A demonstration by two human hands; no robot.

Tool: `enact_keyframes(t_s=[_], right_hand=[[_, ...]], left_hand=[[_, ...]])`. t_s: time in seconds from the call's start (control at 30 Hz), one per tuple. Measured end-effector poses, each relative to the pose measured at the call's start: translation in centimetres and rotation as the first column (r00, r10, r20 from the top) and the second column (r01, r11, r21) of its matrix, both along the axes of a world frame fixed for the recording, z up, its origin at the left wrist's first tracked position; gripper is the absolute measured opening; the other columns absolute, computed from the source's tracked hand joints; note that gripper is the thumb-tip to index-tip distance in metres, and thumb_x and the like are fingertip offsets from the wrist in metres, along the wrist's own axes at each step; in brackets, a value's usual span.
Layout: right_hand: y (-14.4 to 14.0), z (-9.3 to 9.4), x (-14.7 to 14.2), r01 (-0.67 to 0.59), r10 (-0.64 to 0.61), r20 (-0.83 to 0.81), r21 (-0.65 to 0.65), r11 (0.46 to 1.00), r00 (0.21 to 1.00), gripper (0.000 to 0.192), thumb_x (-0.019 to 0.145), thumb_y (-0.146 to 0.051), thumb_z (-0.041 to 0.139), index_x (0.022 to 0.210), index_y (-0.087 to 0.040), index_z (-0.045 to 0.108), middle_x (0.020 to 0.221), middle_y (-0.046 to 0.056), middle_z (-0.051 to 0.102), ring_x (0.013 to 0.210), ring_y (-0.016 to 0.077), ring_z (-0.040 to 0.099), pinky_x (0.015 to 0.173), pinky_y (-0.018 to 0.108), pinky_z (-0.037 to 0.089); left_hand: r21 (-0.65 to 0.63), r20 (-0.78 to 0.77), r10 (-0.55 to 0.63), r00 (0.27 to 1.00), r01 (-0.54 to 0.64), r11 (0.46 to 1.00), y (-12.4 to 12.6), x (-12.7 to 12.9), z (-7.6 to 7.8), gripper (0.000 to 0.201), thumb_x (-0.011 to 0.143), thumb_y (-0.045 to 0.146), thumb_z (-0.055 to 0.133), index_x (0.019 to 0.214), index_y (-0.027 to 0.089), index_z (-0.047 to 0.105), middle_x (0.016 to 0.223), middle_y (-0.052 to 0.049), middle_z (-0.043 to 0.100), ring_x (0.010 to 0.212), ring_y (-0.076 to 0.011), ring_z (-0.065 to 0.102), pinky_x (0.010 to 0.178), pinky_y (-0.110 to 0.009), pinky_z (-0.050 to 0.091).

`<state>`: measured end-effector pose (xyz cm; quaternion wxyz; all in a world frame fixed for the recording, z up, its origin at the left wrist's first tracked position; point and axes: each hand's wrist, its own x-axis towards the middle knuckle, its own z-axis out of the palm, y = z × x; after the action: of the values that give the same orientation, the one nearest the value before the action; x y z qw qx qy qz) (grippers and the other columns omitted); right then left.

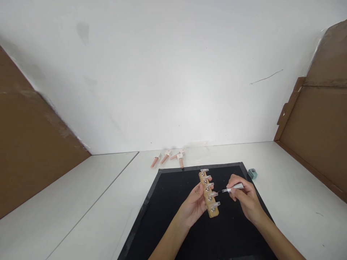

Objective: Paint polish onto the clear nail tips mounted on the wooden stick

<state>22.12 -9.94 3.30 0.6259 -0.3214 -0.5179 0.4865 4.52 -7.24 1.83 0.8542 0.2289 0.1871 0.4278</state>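
Observation:
My left hand (195, 203) grips a narrow wooden strip (209, 196) from its left side, holding it over the black mat (168, 216). Several clear nail tips stick out to the right of the strip, each on a small metal mount. My right hand (244, 198) holds a slim silver brush-like tool (233, 188), its dark tip pointing left toward the nail tip about midway along the strip. The tool's tip sits very close to the strip; whether it touches is unclear.
Several pink practice fingers with nail tips (169, 158) lie on the white table (292, 180) beyond the mat's far edge. A small teal object (252, 173) sits at the mat's far right corner. Cardboard panels (320, 119) stand at both sides, a white wall behind.

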Motion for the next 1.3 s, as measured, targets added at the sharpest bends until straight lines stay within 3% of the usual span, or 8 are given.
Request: enact_keyframes(t_s=[0.23,0.43,0.73,0.97,1.3], right_hand=[[0.0,0.8,-0.2,0.052,-0.056,-0.068,-0.056,0.997,0.996,0.019,0.075,-0.039,0.069,0.067,-0.022,0.066,0.061,-0.004,0.041,0.046,0.0107,0.035,0.044,0.026,0.028],[-0.3,1.5,-0.7,0.035,-0.040,-0.035,-0.138,0.990,0.999,0.039,0.072,-0.055,0.069,0.060,-0.019,0.059,0.052,-0.005,0.040,0.043,0.0089,0.029,0.042,0.024,0.026],[-0.1,1.2,-0.9,0.099,-0.076,0.145,-0.158,0.983,0.987,0.043,0.069,-0.052,0.071,0.050,-0.019,0.050,0.047,-0.006,0.039,0.044,0.0093,0.029,0.042,0.024,0.022],[-0.2,1.5,-1.0,0.227,-0.197,0.231,-0.109,0.968,0.953,0.042,0.071,-0.044,0.069,0.049,-0.022,0.041,0.047,-0.008,0.031,0.044,0.0096,0.025,0.043,0.024,0.023],[-0.1,1.5,-1.0,0.263,-0.240,0.318,-0.030,0.964,0.917,0.037,0.069,-0.036,0.064,0.048,-0.023,0.037,0.046,-0.007,0.033,0.044,0.0101,0.028,0.042,0.024,0.028]], left_hand=[[0.005,-0.009,0.002,1.000,-0.002,1.000,0.0,-0.3,-0.4,0.040,0.071,0.029,0.078,0.106,0.017,0.064,0.082,-0.001,0.070,0.073,-0.0139,0.069,0.065,-0.024,0.052],[-0.013,-0.012,0.021,1.000,-0.022,1.000,-0.2,-0.4,-0.3,0.064,0.066,0.030,0.081,0.124,0.027,0.055,0.085,0.002,0.071,0.078,-0.0149,0.069,0.073,-0.027,0.049],[0.006,0.105,0.089,0.991,-0.090,0.996,0.1,0.1,-0.6,0.035,0.054,0.023,0.088,0.085,0.031,0.073,0.083,0.007,0.072,0.084,-0.0117,0.068,0.077,-0.025,0.047],[0.035,0.135,0.087,0.987,-0.093,0.995,0.1,-0.1,-0.7,0.032,0.053,0.022,0.088,0.080,0.033,0.073,0.083,0.009,0.070,0.086,-0.0111,0.067,0.076,-0.026,0.047],[0.075,0.151,0.035,0.988,-0.047,0.996,0.1,0.0,-0.8,0.034,0.052,0.020,0.089,0.080,0.031,0.073,0.083,0.007,0.066,0.087,-0.0121,0.064,0.081,-0.029,0.044]])
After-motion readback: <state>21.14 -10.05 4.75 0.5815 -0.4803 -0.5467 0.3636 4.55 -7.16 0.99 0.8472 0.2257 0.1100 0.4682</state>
